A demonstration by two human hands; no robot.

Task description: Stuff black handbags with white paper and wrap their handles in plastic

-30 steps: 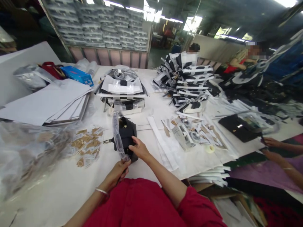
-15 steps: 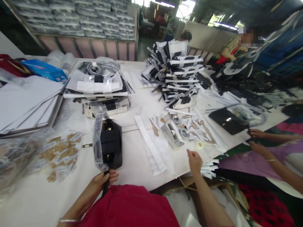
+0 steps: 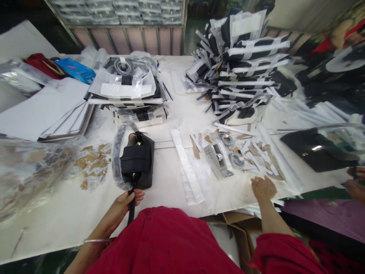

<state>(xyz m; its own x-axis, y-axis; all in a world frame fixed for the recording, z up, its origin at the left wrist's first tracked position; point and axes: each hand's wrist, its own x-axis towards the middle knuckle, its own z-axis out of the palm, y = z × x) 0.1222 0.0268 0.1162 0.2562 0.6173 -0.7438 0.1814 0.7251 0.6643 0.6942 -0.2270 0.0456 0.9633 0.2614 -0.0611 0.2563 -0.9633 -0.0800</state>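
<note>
A small black handbag (image 3: 137, 161) with gold-coloured fittings lies on the table, its handle (image 3: 117, 160) wrapped in clear plastic. My left hand (image 3: 127, 201) is closed round the black strap (image 3: 131, 209) at the bag's near end. Off to the right, my right hand (image 3: 264, 187) rests low at the table with curled fingers, where a pale roll of tape lay; whatever they hold is hidden. A grey tape dispenser (image 3: 219, 161) and coiled clear-wrapped cords (image 3: 236, 160) lie just beyond that hand. White paper strips (image 3: 186, 171) lie between my hands.
Wrapped bags are piled at the back left (image 3: 127, 91) and higher at the back right (image 3: 245, 76). Brown tags (image 3: 92, 163), plastic bags (image 3: 37, 171) and white boards (image 3: 45, 108) lie leftward. A co-worker's hands (image 3: 356, 182) are beside a black bag (image 3: 316, 148) at right.
My right hand has moved forward onto the spot of the tape roll, covering it. My left hand keeps its grip on the strap. The view has shifted.
</note>
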